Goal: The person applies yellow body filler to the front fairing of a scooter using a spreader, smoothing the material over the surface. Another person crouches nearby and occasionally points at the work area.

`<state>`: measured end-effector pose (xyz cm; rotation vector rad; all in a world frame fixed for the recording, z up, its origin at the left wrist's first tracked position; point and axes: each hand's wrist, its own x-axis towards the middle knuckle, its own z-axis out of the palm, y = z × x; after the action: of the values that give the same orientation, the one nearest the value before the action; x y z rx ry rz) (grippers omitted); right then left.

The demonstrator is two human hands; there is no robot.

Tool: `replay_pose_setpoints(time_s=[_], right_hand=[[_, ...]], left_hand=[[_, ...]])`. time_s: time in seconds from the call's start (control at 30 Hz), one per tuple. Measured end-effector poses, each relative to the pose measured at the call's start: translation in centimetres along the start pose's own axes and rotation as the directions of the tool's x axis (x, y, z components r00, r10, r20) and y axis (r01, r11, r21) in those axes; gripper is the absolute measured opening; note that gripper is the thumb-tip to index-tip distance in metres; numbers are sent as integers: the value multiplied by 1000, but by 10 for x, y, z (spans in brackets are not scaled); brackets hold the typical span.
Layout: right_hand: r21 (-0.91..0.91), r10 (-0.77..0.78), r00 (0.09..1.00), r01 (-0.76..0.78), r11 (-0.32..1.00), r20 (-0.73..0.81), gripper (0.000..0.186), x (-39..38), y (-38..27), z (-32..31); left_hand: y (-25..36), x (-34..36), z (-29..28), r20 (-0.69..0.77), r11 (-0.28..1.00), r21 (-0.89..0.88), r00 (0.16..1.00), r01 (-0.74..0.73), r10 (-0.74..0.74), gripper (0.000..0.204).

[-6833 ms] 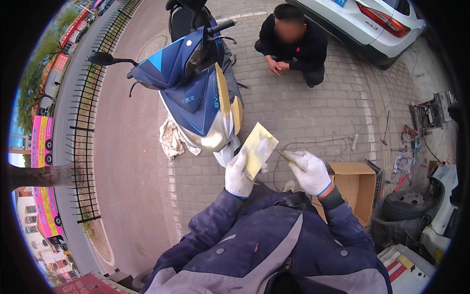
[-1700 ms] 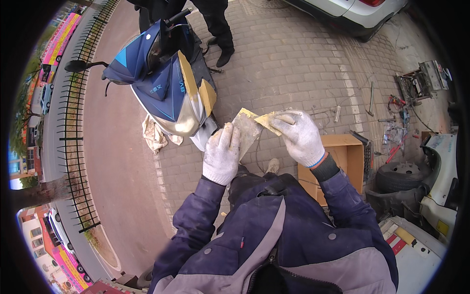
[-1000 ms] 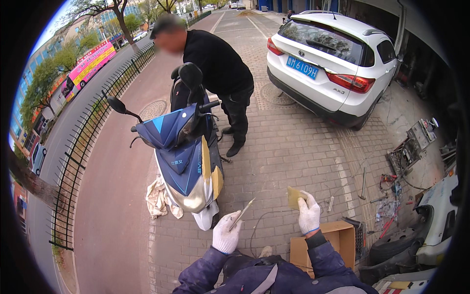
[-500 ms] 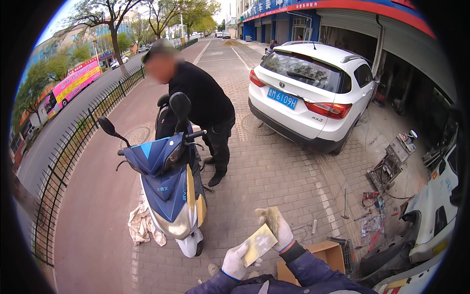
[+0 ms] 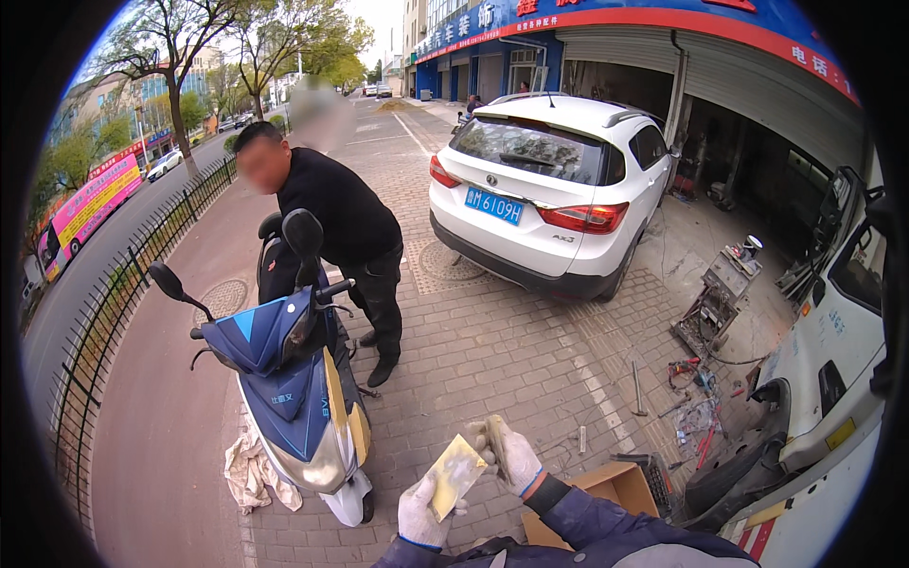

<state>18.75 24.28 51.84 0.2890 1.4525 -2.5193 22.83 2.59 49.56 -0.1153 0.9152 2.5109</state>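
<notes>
Gloved left hand point(image 5: 421, 511) clamped on yellow sheet point(image 5: 454, 473), right hand point(image 5: 511, 456) pinching its far edge, blue scooter point(image 5: 294, 398) left, cardboard box point(image 5: 601, 492) right.

Open paving ahead; scooter point(image 5: 294, 398) blocks left, cardboard box point(image 5: 597, 488) crowds low right.

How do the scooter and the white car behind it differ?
The scooter is blue with yellow trim and has two wheels; the car is white and far bigger. The scooter faces the camera, showing its nose and mirrors; the car shows its rear, with tail lights and plate. A person in black stands right behind the scooter, and a rag lies beside it; nobody is at the car. Both are parked on the brick paving.
</notes>
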Motion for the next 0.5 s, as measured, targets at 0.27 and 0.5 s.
replay_pose_setpoints(time_s=[0.27, 0.5], right_hand=[[161, 78, 995, -86, 983, 58, 57, -5, 10, 11], [-374, -13, 985, -53, 926, -172, 49, -23, 21, 3]], left_hand=[[-20, 11, 7, 56, 996, 44, 996, 73, -75, 55], [17, 36, 25, 22, 996, 1, 995, -93, 93, 54]])
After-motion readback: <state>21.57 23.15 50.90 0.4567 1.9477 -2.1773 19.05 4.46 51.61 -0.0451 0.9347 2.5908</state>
